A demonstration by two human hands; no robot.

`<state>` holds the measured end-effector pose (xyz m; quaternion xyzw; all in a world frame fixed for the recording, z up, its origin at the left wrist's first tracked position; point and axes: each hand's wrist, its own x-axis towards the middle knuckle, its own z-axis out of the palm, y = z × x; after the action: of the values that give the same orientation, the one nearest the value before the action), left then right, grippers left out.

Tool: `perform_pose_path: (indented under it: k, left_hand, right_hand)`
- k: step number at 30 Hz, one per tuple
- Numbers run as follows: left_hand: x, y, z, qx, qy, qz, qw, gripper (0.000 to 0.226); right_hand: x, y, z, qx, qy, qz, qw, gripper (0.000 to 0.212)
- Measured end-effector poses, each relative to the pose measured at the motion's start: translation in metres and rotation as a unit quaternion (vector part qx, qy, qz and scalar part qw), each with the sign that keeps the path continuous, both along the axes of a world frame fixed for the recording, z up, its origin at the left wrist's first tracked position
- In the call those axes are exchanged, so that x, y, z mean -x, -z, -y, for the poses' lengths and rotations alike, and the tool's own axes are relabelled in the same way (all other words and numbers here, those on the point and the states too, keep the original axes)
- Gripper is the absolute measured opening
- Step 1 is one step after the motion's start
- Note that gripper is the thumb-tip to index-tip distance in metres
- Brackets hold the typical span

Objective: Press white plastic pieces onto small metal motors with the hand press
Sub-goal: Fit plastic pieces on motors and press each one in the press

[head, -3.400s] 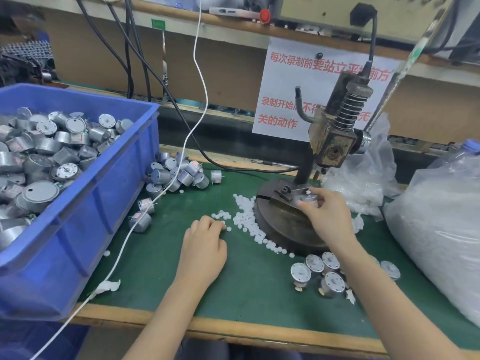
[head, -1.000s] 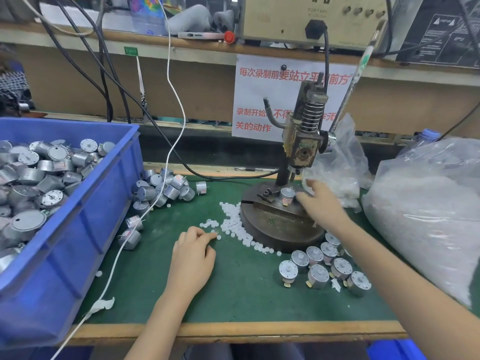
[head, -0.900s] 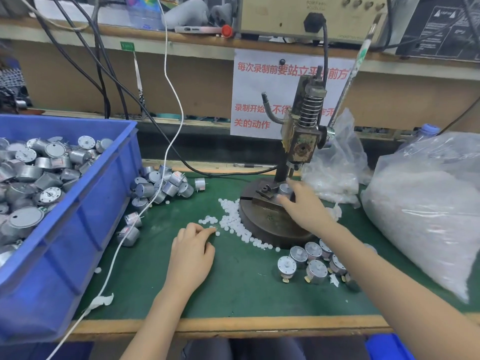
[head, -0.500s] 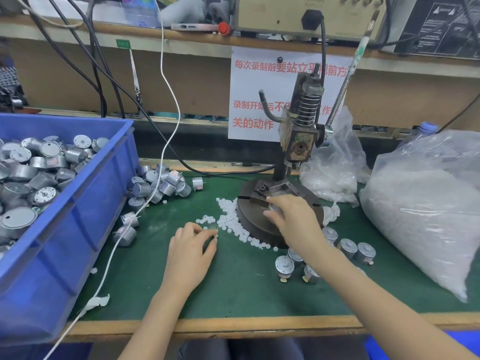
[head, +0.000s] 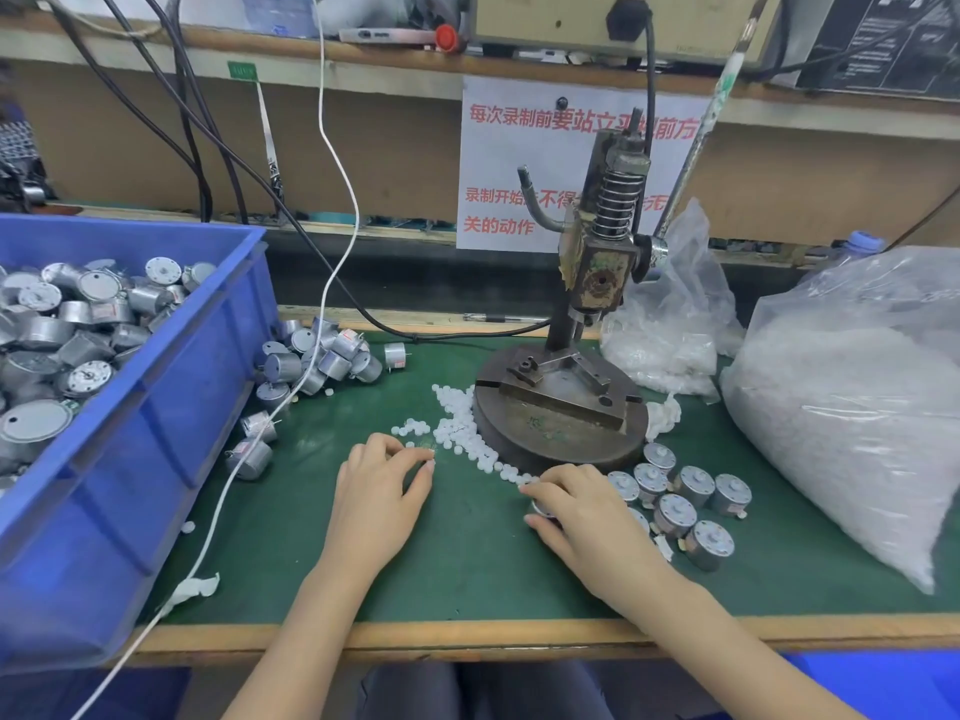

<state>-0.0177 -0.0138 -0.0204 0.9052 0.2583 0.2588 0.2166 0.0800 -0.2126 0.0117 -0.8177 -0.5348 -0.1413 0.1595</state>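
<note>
left hand: is resting on the green mat with its fingers curling and the tips meeting just beside the white pieces; I cannot tell whether it is pinching one.
right hand: is curling its fingers and thumb round a motor, gripping it down on the mat.
motor: is sitting just in front of the press base, mostly hidden by the hand, with only a silver edge showing.
white pieces: are lying scattered on the mat along the base's left and front rim.
hand press: is standing upright behind both hands, its lever pointing up and to the right.
standing motors: are clustering just right of the right hand.
blue bin: is sitting at the left, holding many motors.
loose motors: are lying between the bin and the press.
big bag: is slumping at the right, holding white bits.
</note>
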Motion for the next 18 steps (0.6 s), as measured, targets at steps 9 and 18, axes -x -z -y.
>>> perform_pose_path:
  k: [9,18]
  left_hand:
    - [0.002,-0.002,0.001,0.010,0.005,-0.006,1.000,0.023]
    - [0.003,-0.001,0.000,0.019,0.014,-0.002,1.000,0.023]
  right_hand:
    - [-0.009,0.002,0.019,0.007,0.028,0.094,0.995,0.037]
    - [-0.033,0.009,0.037,-0.017,0.023,0.123,0.992,0.043]
